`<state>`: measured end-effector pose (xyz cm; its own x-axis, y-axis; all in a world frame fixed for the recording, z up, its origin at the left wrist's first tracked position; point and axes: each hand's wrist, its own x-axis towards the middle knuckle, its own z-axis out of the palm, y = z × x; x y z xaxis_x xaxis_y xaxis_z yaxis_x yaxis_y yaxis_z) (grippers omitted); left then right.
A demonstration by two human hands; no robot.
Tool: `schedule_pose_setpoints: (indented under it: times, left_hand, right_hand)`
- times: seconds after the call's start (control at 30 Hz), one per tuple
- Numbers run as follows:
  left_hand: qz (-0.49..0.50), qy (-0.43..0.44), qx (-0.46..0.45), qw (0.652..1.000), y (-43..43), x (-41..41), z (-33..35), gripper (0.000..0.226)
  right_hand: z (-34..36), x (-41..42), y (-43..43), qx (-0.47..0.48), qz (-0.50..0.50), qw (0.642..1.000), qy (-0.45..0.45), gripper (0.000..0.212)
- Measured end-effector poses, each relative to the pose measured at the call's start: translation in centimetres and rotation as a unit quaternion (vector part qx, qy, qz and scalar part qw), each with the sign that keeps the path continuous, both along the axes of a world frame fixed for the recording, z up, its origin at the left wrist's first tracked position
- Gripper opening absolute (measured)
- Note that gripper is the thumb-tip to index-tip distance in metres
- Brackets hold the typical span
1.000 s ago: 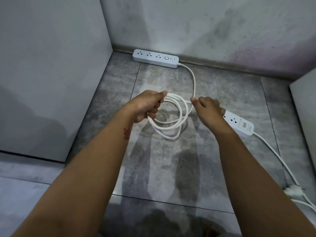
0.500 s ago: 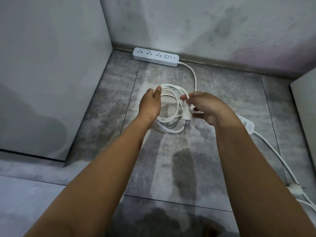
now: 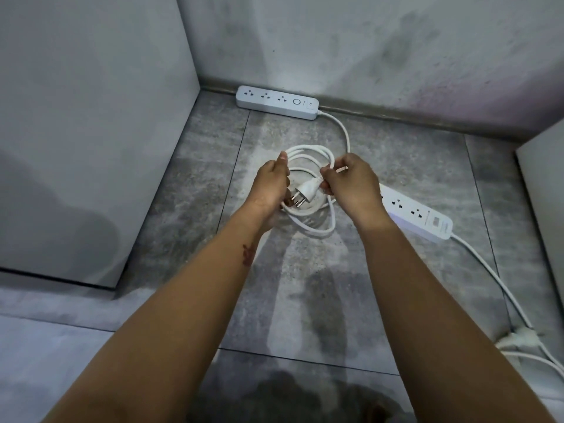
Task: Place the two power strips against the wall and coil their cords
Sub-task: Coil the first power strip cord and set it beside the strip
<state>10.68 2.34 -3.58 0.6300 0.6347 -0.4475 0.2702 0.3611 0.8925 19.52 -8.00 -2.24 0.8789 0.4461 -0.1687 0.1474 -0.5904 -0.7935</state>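
A white power strip [image 3: 277,102] lies flat against the back wall near the corner. Its white cord [image 3: 343,129] runs down into a coil [image 3: 314,224] of several loops held above the floor. My left hand [image 3: 270,186] grips the coil's left side. My right hand [image 3: 351,184] pinches the cord just behind its plug [image 3: 306,190], whose pins point down-left inside the loops. A second white power strip [image 3: 418,213] lies on the floor to the right, partly hidden by my right wrist, its cord [image 3: 494,276] trailing to the lower right.
A grey panel [image 3: 91,132] stands on the left and another panel edge [image 3: 543,190] on the right. The second strip's plug [image 3: 518,338] and loose cord lie at the lower right on the grey tiled floor [image 3: 305,300].
Both hands have risen toward the wall with the coil. The right hand brought the plug end across the loops, so the plug now points down-left inside the coil.
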Motion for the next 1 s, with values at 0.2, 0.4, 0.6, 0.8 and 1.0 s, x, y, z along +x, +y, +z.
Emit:
schedule_pose_setpoints:
  times: [0.2,0.4,0.6,0.8,1.0]
  left_hand:
    - [-0.006,-0.016,-0.063,0.998,0.7,-0.1,0.9,0.037]
    - [0.008,-0.079,-0.174,0.982,0.1,0.3,1.4,0.038]
    - [-0.023,-0.103,-0.193,0.975,0.5,0.2,1.7,0.037]
    - [-0.059,-0.118,-0.217,0.967,1.7,-0.3,1.2,0.039]
    - [-0.031,-0.071,-0.203,0.976,2.4,-0.3,0.7,0.027]
  right_hand:
    - [-0.4,-0.4,-0.2,-0.021,0.001,0.994,-0.103,0.012]
    - [-0.7,-0.5,0.0,-0.024,-0.012,0.992,-0.123,0.016]
    - [-1.4,-0.5,-0.1,-0.057,-0.018,0.992,-0.113,0.037]
    - [-0.6,0.0,-1.5,0.06,0.034,0.979,0.193,0.02]
    - [-1.1,0.0,-1.6,0.012,0.128,0.992,0.005,0.022]
